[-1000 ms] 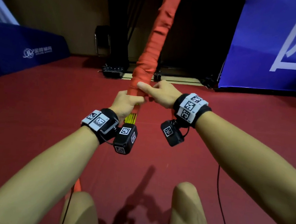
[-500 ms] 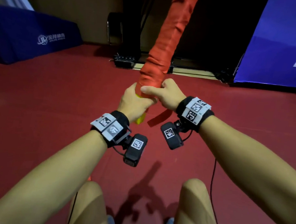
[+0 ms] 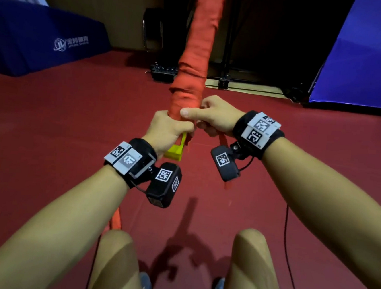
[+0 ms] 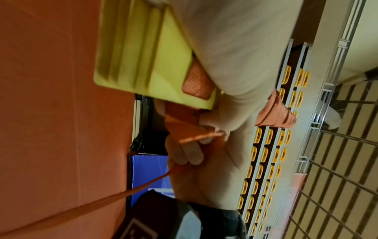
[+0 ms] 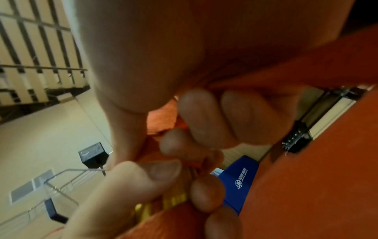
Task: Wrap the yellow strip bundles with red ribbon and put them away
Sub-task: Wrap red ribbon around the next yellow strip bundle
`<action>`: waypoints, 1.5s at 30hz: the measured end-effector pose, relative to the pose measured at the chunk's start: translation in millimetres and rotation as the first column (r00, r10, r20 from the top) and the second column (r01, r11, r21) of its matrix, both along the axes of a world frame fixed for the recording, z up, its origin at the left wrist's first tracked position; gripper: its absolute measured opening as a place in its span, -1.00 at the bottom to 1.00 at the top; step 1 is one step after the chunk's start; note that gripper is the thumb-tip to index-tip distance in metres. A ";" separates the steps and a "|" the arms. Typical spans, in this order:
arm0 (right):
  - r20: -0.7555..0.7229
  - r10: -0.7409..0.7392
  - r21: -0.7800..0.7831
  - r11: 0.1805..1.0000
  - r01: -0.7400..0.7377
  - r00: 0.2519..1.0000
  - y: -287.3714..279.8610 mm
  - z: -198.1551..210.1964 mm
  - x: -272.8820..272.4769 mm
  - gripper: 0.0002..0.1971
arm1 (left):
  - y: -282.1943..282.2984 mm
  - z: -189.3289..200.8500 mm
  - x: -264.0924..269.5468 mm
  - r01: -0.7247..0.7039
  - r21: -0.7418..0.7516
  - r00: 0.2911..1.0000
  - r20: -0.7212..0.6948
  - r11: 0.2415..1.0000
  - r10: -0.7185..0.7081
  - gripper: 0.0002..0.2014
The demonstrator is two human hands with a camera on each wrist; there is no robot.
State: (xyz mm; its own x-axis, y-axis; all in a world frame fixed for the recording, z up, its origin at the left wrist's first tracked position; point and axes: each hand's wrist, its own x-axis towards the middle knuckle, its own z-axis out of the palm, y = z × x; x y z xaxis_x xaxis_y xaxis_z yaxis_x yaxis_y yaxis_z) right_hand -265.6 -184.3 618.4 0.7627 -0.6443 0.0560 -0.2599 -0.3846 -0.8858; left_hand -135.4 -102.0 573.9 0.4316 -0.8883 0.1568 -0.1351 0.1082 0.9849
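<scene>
- Compared with half a second ago, the bare end of the long bundle of yellow plastic strips (image 3: 175,151) sticks out further below the left hand (image 3: 167,130), and the bundle stands more upright.
- The red woven ribbon (image 3: 192,74) covers the bundle from the hands up to the top edge of the head view. Only the short end near the person is bare, so the wrapping seems nearly finished.
- The left hand has its fingers closed around the bundle, just under the last turn.
- The right hand (image 3: 215,118) lays its thumb (image 3: 188,113) across that turn. Its curled fingers pinch the loose tail of the ribbon, which now hangs down behind the black wrist camera (image 3: 225,164).
- The bundle is held in the air above the red floor mat (image 3: 69,132).
- No box, rack or other container shows in any view, so where the bundle will be put away cannot be told.
</scene>
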 end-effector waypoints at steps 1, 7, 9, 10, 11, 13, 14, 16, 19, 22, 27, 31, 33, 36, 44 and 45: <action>-0.001 -0.009 0.020 1.000 0.009 1.000 -1.7 -1.5 2.3 -0.56 | -1.5 1.6 0.5 -0.039 -0.007 0.999 0.014 0.999 0.039 -0.78; 0.002 -0.154 0.024 0.988 0.154 0.988 -5.9 -8.5 5.6 -0.60 | -6.1 -10.7 14.7 -0.286 0.035 0.944 0.184 0.958 0.275 -0.80; -0.036 -0.213 -0.019 0.977 0.213 0.976 2.2 -3.0 15.2 -0.46 | -5.1 -16.3 12.0 -0.329 0.093 0.914 0.281 0.940 0.292 -0.80; -0.101 -0.264 -0.110 0.961 0.253 0.959 7.8 -2.1 21.9 -0.40 | -4.3 -19.0 9.7 -0.348 0.116 0.898 0.325 0.930 0.296 -0.77; -0.170 -0.321 -0.229 0.933 0.279 0.932 14.1 -2.3 27.7 -0.33 | -3.9 -22.0 7.8 -0.379 0.122 0.873 0.376 0.917 0.311 -0.70; -0.182 -0.399 -0.365 0.876 0.315 0.899 19.8 -10.3 36.5 -0.22 | -1.6 -24.4 6.2 -0.445 0.107 0.811 0.468 0.889 0.350 -0.56; -0.139 -0.411 -0.353 0.871 0.343 0.901 18.5 -16.1 38.1 -0.23 | 0.8 -22.8 6.7 -0.450 0.089 0.786 0.511 0.888 0.347 -0.57; -0.035 -0.398 -0.267 0.888 0.375 0.917 12.2 -27.0 37.8 -0.37 | 2.9 -22.7 9.9 -0.416 0.085 0.774 0.555 0.905 0.304 -0.65; 0.064 -0.267 -0.197 0.941 0.274 0.962 2.7 -40.3 30.5 -0.51 | 4.5 -21.9 17.3 -0.200 0.130 0.935 0.321 0.971 0.150 -0.73; 0.145 -0.091 -0.139 0.984 0.111 0.985 2.2 -49.1 20.1 -0.66 | 7.1 -19.5 26.2 0.148 0.214 0.986 0.039 0.966 -0.159 -0.78; 0.027 -0.040 -0.233 0.971 0.045 0.999 -0.1 -48.3 14.4 -0.68 | 11.2 -26.6 20.1 0.130 0.206 0.990 0.026 0.970 -0.138 -0.79; -0.220 -0.076 -0.386 0.923 -0.015 0.973 -6.7 -47.4 18.1 -0.55 | 6.3 -43.5 19.7 0.000 0.184 0.992 0.123 0.983 -0.023 -0.72; -0.299 -0.074 -0.356 0.934 -0.039 0.951 -9.1 -52.6 22.3 -0.38 | 3.9 -50.9 21.1 -0.030 0.176 0.988 0.156 0.984 0.002 -0.69; -0.277 -0.053 -0.259 0.966 -0.022 0.959 -10.8 -67.1 29.0 -0.22 | 0.5 -63.0 21.3 -0.090 0.193 0.978 0.201 0.977 0.050 -0.75; -0.074 -0.219 0.002 0.976 0.220 0.973 -13.0 -108.2 35.9 -0.59 | -13.9 -98.7 18.7 -0.181 0.269 0.952 0.290 0.946 0.100 -0.61; -0.062 -0.210 0.001 0.978 0.211 0.976 -12.2 -113.6 36.2 -0.58 | -15.1 -105.2 18.9 -0.157 0.280 0.960 0.269 0.947 0.079 -0.62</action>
